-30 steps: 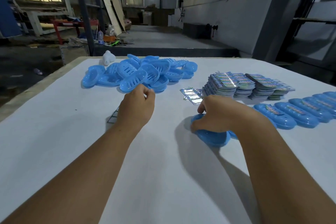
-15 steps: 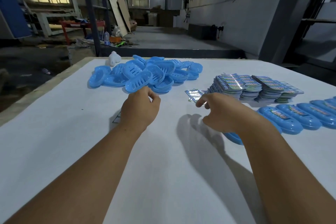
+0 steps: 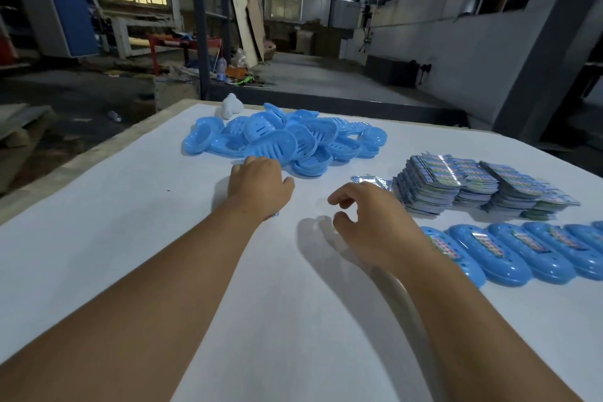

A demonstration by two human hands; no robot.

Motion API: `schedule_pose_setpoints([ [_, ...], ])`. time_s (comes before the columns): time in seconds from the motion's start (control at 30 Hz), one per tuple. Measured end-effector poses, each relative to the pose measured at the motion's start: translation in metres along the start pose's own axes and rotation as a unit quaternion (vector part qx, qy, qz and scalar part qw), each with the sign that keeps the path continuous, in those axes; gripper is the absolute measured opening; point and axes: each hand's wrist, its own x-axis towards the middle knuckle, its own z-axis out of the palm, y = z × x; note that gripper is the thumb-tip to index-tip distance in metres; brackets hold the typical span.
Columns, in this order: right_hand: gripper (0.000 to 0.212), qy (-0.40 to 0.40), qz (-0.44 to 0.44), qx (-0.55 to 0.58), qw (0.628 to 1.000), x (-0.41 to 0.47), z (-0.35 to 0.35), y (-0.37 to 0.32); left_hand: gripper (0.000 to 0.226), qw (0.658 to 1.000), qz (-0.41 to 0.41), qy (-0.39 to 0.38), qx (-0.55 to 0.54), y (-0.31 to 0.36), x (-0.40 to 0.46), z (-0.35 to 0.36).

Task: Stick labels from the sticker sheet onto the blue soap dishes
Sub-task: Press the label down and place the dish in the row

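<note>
white surface [image 3: 137,271] fills the view, both bare arms reaching in from 6 o'clock. loose pile of blue soap dishes [image 3: 280,140] sits at 12 o'clock, unlabeled as far as i can tell. stacks of sticker sheets [image 3: 473,186] at 2 o'clock, with a few loose shiny sheets [image 3: 372,180] just beside them. row of labeled dishes [image 3: 528,251] at 3 o'clock, lying overlapped, labels up. small white object [image 3: 232,107] behind the pile, can't tell what it is.

left hand [image 3: 259,188] is at the near edge of the pile, knuckles up, fingers curled under; grip state can't tell, fingertips hidden, maybe touching the lowest dish. a dark-edged bit peeks out under the left wrist, too hidden to name. right hand [image 3: 372,228] hangs above the surface between the pile and the labeled row, grip apart, holding nothing, thumb and forefinger loosely spread.

risks, judged: pulling one dish from the bottom edge could drag or topple the heaped ones, they look nested and loose. right forearm is very near the labeled row, a sweep could knock it out of line. shiny sheets look slippery, a pick could lift two.
</note>
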Motion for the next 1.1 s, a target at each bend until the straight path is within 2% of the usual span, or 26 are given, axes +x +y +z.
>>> schedule_pose_setpoints([
  [0.07,0.027,0.002,-0.005,0.001,1.000,0.000,0.000,0.000,0.037,1.000,0.001,0.011,-0.010,0.002,-0.002,-0.001],
  [0.2,0.023,0.009,-0.004,0.023,1.000,0.000,0.001,0.001,0.027,0.990,-0.003,0.081,-0.112,0.002,-0.008,-0.015],
  [0.3,0.022,0.028,-0.004,0.045,0.999,0.002,0.003,0.004,0.024,0.969,0.020,0.133,-0.210,0.001,-0.019,-0.027],
  [0.37,0.029,0.049,-0.004,0.060,0.997,0.003,0.003,0.004,0.023,0.946,0.025,0.136,-0.293,0.002,-0.027,-0.035],
  [0.47,0.057,0.068,-0.026,0.096,0.993,0.003,0.002,0.005,0.020,0.913,-0.001,0.049,-0.404,0.006,-0.038,-0.046],
  [0.53,0.074,0.041,-0.055,0.121,0.990,0.002,0.000,0.004,0.024,0.886,-0.019,-0.034,-0.462,0.010,-0.042,-0.052],
  [0.6,0.075,0.003,-0.079,0.135,0.988,0.002,0.000,0.003,0.028,0.863,-0.040,-0.091,-0.495,0.014,-0.046,-0.057],
  [0.77,0.066,-0.018,-0.083,0.114,0.990,0.002,0.002,0.005,0.020,0.827,-0.105,-0.144,-0.534,0.016,-0.049,-0.055],
  [0.87,0.068,-0.049,-0.066,0.072,0.994,0.002,0.004,0.010,0.012,0.843,-0.117,-0.133,-0.507,0.012,-0.048,-0.049],
  [0.93,0.067,-0.078,-0.045,0.053,0.995,0.003,0.004,0.013,0.015,0.893,-0.092,-0.087,-0.432,0.009,-0.050,-0.043],
  [1.0,0.066,-0.090,-0.037,0.021,0.995,0.004,0.004,0.016,0.016,0.953,-0.051,-0.018,-0.298,0.004,-0.050,-0.042],
  [1.03,0.066,-0.095,-0.033,0.006,0.995,0.004,0.004,0.016,0.017,0.968,-0.040,0.015,-0.248,0.001,-0.048,-0.043],
  [1.1,0.067,-0.110,-0.023,-0.007,0.994,0.003,0.004,0.017,0.022,0.969,-0.056,0.059,-0.234,-0.009,-0.043,-0.046],
])
